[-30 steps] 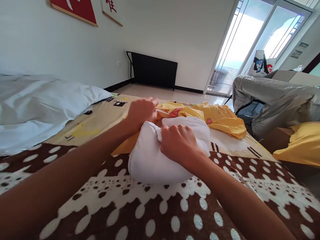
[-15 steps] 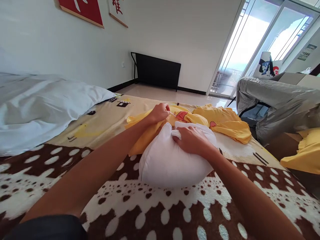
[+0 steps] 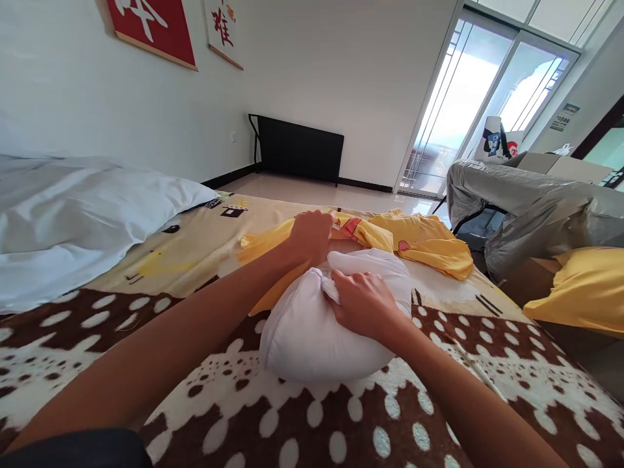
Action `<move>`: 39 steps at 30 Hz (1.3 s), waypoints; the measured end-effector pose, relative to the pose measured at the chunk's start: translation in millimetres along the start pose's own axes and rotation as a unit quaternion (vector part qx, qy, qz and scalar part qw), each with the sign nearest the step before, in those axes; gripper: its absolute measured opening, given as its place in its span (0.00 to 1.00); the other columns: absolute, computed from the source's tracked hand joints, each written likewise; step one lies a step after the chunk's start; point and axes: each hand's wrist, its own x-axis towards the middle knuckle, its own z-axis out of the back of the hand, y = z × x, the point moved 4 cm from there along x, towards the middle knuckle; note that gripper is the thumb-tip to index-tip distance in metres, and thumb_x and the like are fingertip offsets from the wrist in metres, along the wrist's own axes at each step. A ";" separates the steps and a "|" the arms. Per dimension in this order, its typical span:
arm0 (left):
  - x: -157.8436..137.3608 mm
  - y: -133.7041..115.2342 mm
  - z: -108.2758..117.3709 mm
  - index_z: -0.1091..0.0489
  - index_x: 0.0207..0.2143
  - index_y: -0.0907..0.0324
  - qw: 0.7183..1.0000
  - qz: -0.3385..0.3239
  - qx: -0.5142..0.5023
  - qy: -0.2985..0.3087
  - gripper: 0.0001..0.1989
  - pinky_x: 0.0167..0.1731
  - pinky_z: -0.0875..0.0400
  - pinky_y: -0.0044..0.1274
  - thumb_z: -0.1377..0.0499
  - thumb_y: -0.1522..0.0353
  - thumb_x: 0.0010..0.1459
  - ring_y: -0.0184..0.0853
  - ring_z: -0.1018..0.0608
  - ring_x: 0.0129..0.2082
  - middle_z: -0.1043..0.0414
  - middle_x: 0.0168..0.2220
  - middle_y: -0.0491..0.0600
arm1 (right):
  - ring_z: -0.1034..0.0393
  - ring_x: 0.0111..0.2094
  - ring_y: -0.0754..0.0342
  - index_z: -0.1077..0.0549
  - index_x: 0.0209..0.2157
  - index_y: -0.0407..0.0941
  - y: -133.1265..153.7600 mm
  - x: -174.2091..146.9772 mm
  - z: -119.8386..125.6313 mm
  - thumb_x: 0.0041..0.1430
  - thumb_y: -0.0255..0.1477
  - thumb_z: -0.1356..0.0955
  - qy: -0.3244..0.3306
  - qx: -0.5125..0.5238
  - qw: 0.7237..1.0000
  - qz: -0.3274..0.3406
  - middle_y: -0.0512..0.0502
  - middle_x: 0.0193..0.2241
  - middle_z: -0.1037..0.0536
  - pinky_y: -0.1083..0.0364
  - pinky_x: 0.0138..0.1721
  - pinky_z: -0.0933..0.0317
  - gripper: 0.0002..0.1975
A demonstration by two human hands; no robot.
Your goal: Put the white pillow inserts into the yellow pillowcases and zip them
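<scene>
Mid-bed: right hand (image 3: pixel 363 302) is pinching the white pillow (image 3: pixel 312 331), its grip unchanged since earlier; left hand (image 3: pixel 312 235) is now gripping the yellow cover (image 3: pixel 414 240) closer against the pillow's far side.

A pillow (image 3: pixel 312 331) lies on the blanket (image 3: pixel 341 422) in the middle of the bed, with a crumpled pillowcase (image 3: pixel 419 237) just behind it. A duvet (image 3: pixel 73 214) lies to the left, a covered sofa (image 3: pixel 531 208) stands right of the bed, and a folded table (image 3: pixel 297 149) leans on the far wall.
</scene>
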 end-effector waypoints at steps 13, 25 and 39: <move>2.5 14.0 14.3 0.26 0.35 0.62 0.990 -0.042 -0.075 0.108 0.12 0.26 0.38 0.21 0.43 0.68 0.47 0.35 0.26 0.30 0.26 0.29 0.50 | 0.29 0.37 0.44 0.30 0.44 0.45 -28.5 50.6 18.9 0.59 0.38 0.42 -0.009 0.040 0.998 -0.039 0.40 0.37 0.23 0.51 0.35 0.41 0.17; -58.8 87.1 -21.0 0.34 0.46 0.61 0.986 0.075 0.026 0.144 0.22 0.37 0.34 0.29 0.47 0.57 0.52 0.44 0.25 0.39 0.27 0.41 0.57 | 0.35 0.41 0.51 0.27 0.37 0.45 -29.3 89.0 11.9 0.56 0.24 0.39 -0.125 0.005 0.983 0.132 0.46 0.36 0.25 0.53 0.43 0.48 0.11; -35.5 66.0 0.2 0.33 0.32 0.60 0.981 0.125 -0.121 -0.082 0.08 0.28 0.41 0.24 0.50 0.72 0.50 0.34 0.31 0.25 0.30 0.25 0.48 | 0.29 0.38 0.47 0.29 0.40 0.46 9.9 87.6 -13.8 0.55 0.25 0.41 0.016 -0.010 0.995 0.094 0.43 0.37 0.24 0.53 0.35 0.40 0.13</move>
